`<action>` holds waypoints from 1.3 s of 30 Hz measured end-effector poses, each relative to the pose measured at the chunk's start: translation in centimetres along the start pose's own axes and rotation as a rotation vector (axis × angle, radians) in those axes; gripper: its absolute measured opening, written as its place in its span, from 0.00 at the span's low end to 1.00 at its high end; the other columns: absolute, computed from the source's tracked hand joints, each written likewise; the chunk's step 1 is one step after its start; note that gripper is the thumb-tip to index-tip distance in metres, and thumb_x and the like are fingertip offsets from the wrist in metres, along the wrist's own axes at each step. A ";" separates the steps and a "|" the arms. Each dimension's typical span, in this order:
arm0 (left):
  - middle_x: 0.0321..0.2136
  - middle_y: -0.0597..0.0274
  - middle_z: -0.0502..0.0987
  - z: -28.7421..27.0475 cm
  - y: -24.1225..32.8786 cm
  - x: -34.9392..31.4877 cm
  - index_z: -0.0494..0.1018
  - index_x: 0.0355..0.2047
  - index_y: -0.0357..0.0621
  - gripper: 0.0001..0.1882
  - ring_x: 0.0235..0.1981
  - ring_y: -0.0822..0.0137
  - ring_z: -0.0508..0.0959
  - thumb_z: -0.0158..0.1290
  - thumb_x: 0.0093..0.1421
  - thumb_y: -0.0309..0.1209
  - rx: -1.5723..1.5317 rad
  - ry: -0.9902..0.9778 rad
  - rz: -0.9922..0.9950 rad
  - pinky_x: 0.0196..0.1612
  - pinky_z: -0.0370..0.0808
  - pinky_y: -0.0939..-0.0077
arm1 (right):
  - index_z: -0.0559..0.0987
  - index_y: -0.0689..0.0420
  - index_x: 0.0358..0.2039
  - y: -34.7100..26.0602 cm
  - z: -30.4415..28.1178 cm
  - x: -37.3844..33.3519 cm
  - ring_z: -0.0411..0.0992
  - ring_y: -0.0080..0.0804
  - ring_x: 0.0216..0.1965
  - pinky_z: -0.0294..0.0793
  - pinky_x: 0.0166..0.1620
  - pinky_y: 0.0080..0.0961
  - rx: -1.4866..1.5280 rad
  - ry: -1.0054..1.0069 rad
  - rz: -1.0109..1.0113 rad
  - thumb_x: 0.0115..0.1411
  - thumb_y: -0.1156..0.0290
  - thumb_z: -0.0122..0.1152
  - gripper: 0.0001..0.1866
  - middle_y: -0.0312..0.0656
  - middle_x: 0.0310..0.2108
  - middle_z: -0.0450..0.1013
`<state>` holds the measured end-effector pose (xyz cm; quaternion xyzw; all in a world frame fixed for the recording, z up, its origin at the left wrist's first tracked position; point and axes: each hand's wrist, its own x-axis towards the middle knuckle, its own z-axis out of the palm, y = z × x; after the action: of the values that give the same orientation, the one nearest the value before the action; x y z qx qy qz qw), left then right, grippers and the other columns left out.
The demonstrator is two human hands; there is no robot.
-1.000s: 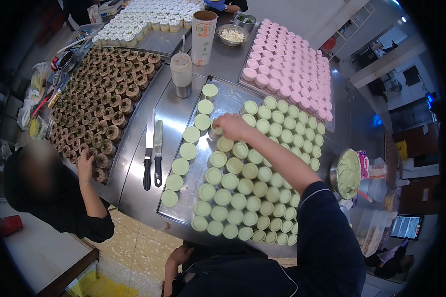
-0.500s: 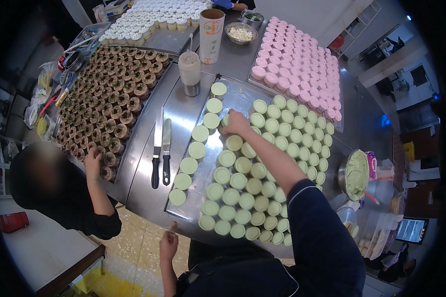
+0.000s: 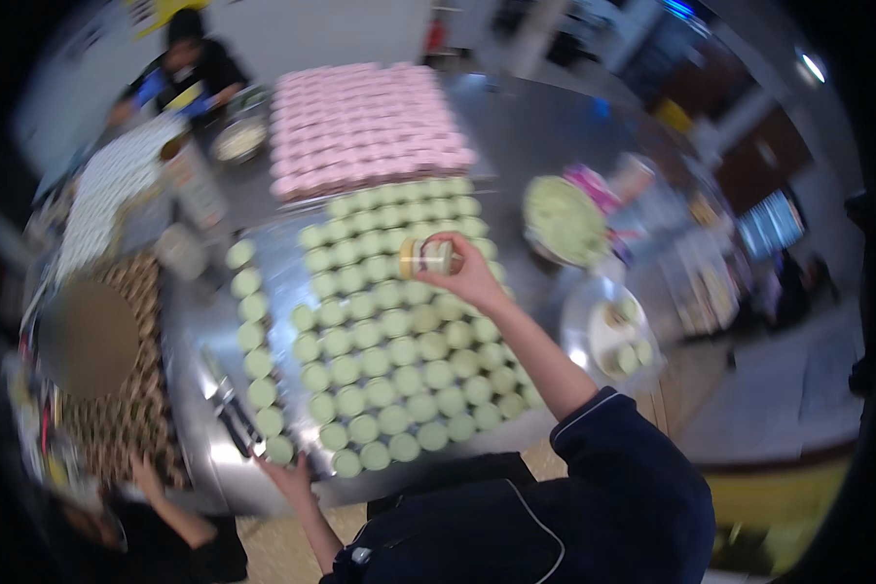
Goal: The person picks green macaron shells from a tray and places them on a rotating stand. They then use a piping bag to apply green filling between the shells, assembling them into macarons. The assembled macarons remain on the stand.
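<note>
Above the rows of green-topped cups [image 3: 392, 420], my right hand [image 3: 467, 277] grips a small clear dessert cup [image 3: 428, 257]. The cup lies tipped on its side, showing pale yellow and green layers. My left hand [image 3: 287, 479] is low at the near left corner of the metal tray [image 3: 287, 292]. Its fingers are apart on either side of the nearest cup [image 3: 278, 450] in the left column; blur hides whether they touch it. A gap of bare tray separates that column from the main block of cups.
Pink-topped cups [image 3: 370, 136] fill a tray at the back. A bowl of green cream [image 3: 565, 222] stands to the right. Spatulas [image 3: 229, 414] lie left of my tray. Brown-topped cups [image 3: 117, 428] are farther left, where a co-worker's hand [image 3: 148, 482] reaches in. Another person [image 3: 195, 73] works behind.
My right hand has lifted the dessert cup from the tray and tipped it sideways. My left hand has come up to the tray's near corner. The view has swung right.
</note>
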<state>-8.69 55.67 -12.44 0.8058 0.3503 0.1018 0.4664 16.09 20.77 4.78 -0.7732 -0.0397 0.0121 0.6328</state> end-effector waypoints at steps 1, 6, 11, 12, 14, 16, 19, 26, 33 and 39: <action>0.54 0.44 0.56 0.2 0.2 0.1 0.43 0.60 0.44 0.51 0.53 0.51 0.61 0.60 0.38 0.19 0.110 0.026 0.186 0.56 0.57 0.66 | 0.68 0.56 0.41 -0.2 -2.3 -2.2 0.70 0.24 0.37 0.71 0.41 0.23 0.007 0.056 -0.009 0.41 0.71 0.70 0.27 0.37 0.38 0.69; 0.46 0.42 0.66 0.8 0.6 0.1 0.45 0.59 0.51 0.48 0.45 0.43 0.69 0.61 0.42 0.23 0.113 0.091 0.267 0.49 0.66 0.58 | 0.67 0.54 0.43 -1.3 -12.8 -13.9 0.70 0.24 0.39 0.71 0.42 0.21 0.091 0.402 0.085 0.42 0.74 0.69 0.27 0.36 0.40 0.68; 0.46 0.41 0.65 0.5 -1.1 0.8 0.45 0.58 0.49 0.46 0.43 0.46 0.71 0.62 0.45 0.31 0.146 0.257 0.174 0.44 0.72 0.56 | 0.68 0.54 0.46 -2.4 -21.1 -22.3 0.69 0.30 0.41 0.72 0.42 0.24 0.027 0.725 0.075 0.43 0.76 0.68 0.28 0.39 0.42 0.68; 0.46 0.41 0.65 0.3 -1.3 0.7 0.45 0.57 0.49 0.44 0.42 0.48 0.72 0.62 0.46 0.32 0.047 0.267 0.098 0.43 0.73 0.57 | 0.68 0.55 0.45 -2.3 -22.5 -23.4 0.70 0.30 0.41 0.72 0.41 0.24 0.012 0.829 0.101 0.44 0.76 0.67 0.26 0.39 0.43 0.68; 0.43 0.40 0.62 -0.2 -1.4 -0.1 0.47 0.56 0.43 0.45 0.39 0.48 0.72 0.63 0.45 0.40 -0.146 0.275 -0.026 0.41 0.74 0.60 | 0.67 0.56 0.44 -2.0 -25.7 -25.7 0.70 0.29 0.40 0.72 0.40 0.24 -0.018 0.923 0.114 0.42 0.73 0.69 0.28 0.39 0.40 0.69; 0.44 0.41 0.62 -0.8 -0.9 -1.2 0.46 0.55 0.40 0.43 0.41 0.52 0.71 0.62 0.46 0.36 -0.294 0.352 -0.077 0.41 0.75 0.62 | 0.67 0.57 0.44 -1.1 -29.0 -27.5 0.70 0.29 0.39 0.72 0.39 0.24 -0.110 0.991 0.142 0.41 0.70 0.70 0.29 0.40 0.38 0.69; 0.45 0.43 0.63 -1.7 0.6 -3.6 0.49 0.53 0.37 0.40 0.41 0.54 0.71 0.61 0.47 0.34 -0.528 0.380 -0.099 0.42 0.75 0.63 | 0.67 0.57 0.43 1.2 -33.4 -28.6 0.70 0.30 0.39 0.72 0.39 0.26 -0.316 1.021 0.161 0.38 0.68 0.71 0.30 0.42 0.37 0.70; 0.46 0.50 0.64 1.9 8.8 -9.6 0.54 0.52 0.41 0.31 0.44 0.56 0.70 0.57 0.52 0.32 -0.617 0.111 0.022 0.43 0.75 0.65 | 0.67 0.57 0.41 5.6 -39.4 -27.2 0.71 0.34 0.37 0.71 0.40 0.28 -0.407 0.806 0.331 0.33 0.65 0.72 0.32 0.45 0.36 0.71; 0.49 0.57 0.62 13.8 21.2 -17.3 0.56 0.51 0.42 0.26 0.47 0.61 0.67 0.53 0.54 0.24 -0.632 -0.410 0.165 0.47 0.71 0.69 | 0.67 0.59 0.42 8.2 -39.3 -23.6 0.71 0.43 0.40 0.72 0.39 0.35 -0.736 0.452 0.400 0.34 0.61 0.69 0.34 0.50 0.38 0.70; 0.48 0.58 0.62 23.4 29.6 -23.3 0.58 0.48 0.46 0.29 0.48 0.64 0.67 0.58 0.46 0.22 -0.298 -0.856 0.465 0.43 0.73 0.70 | 0.62 0.59 0.47 7.8 -37.9 -20.5 0.71 0.44 0.41 0.73 0.39 0.37 -0.996 0.158 0.719 0.34 0.57 0.71 0.41 0.47 0.44 0.67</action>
<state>-0.37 14.92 2.94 0.7569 -0.0790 -0.0875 0.6429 -1.38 -19.37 3.98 -0.9394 0.2691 0.1473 0.1532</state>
